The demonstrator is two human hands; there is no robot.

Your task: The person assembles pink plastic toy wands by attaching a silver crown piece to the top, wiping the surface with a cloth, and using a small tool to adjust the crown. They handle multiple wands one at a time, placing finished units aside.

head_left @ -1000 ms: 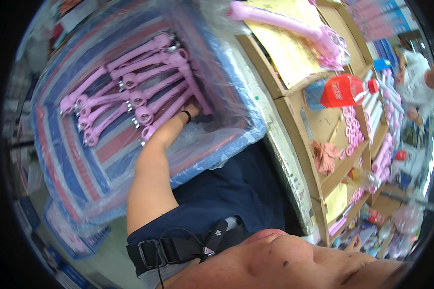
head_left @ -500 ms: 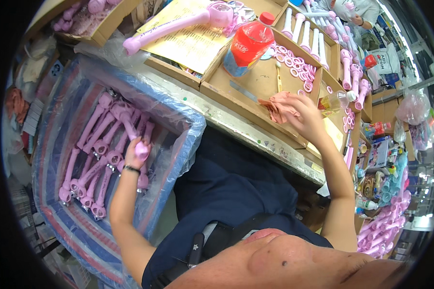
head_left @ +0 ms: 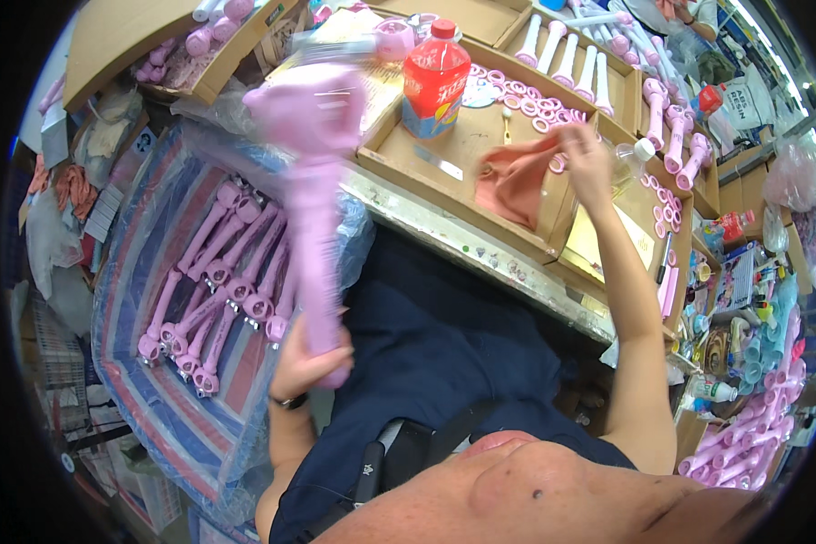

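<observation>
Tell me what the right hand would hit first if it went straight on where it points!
Likely the pink rings beyond the right hand, which holds the orange cloth. Height is unclear, so the hand might pass above.

Pale workbench (head_left: 480, 251) w/ spotted edge, approx. ctr; wire rack (head_left: 56, 349) far L; bright light strip (head_left: 774, 54) upper R.

Passage: gap over navy clothing (head_left: 435, 326), between striped bin (head_left: 168, 417) and bench edge (head_left: 467, 247) | Passage: bare floor of cardboard tray (head_left: 476, 140), between red bottle (head_left: 436, 86) and orange cloth (head_left: 512, 181); metal strip (head_left: 438, 163) lies nearby | Obstacle: pink wand (head_left: 315, 227) in left hand (head_left: 301, 367), crosses bin-to-bench view | Obstacle: rings (head_left: 541, 104) line tray's far side | Obstacle: right hand (head_left: 585, 165) holds orange cloth up
</observation>
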